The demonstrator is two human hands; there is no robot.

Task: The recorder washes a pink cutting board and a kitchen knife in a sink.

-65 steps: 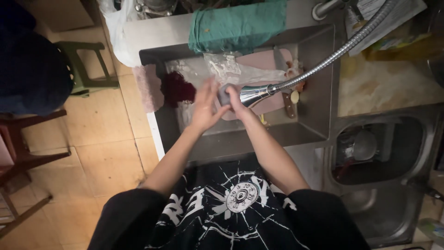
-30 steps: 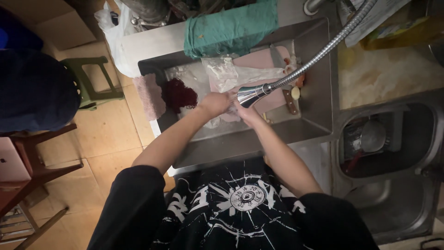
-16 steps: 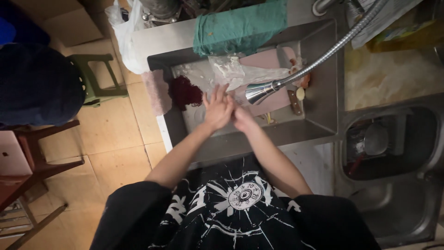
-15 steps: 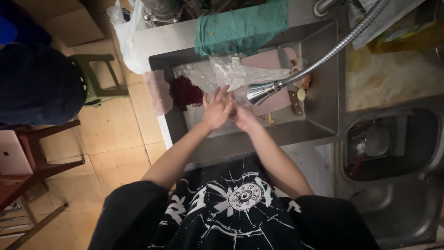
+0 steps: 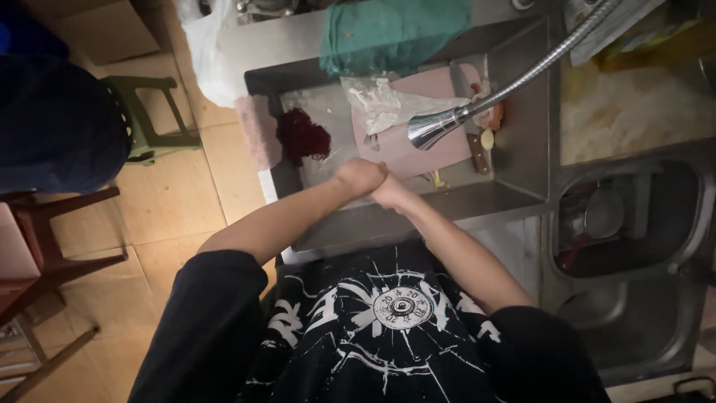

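My left hand point(image 5: 359, 177) and my right hand point(image 5: 390, 192) are pressed together over the near edge of a steel sink point(image 5: 531, 127), the left closed around the right. Nothing shows between them. Just beyond them hangs the chrome spray head point(image 5: 432, 127) of a flexible tap hose, and I cannot tell whether water runs. Under the spray head lies a pink cutting board point(image 5: 418, 142) with a clear plastic bag point(image 5: 380, 104) and a knife point(image 5: 470, 134) on it.
A dark red scrubber point(image 5: 302, 136) lies at the sink's left end, a pink cloth point(image 5: 257, 130) over its left rim, a green towel point(image 5: 391, 33) over the far rim. A second basin point(image 5: 634, 216) holds dishes at right. A green stool point(image 5: 153, 112) and wooden chair point(image 5: 52, 246) stand left.
My hands have drawn back from under the spray head toward the sink's near edge and closed onto each other. The view has shifted a little to the left.
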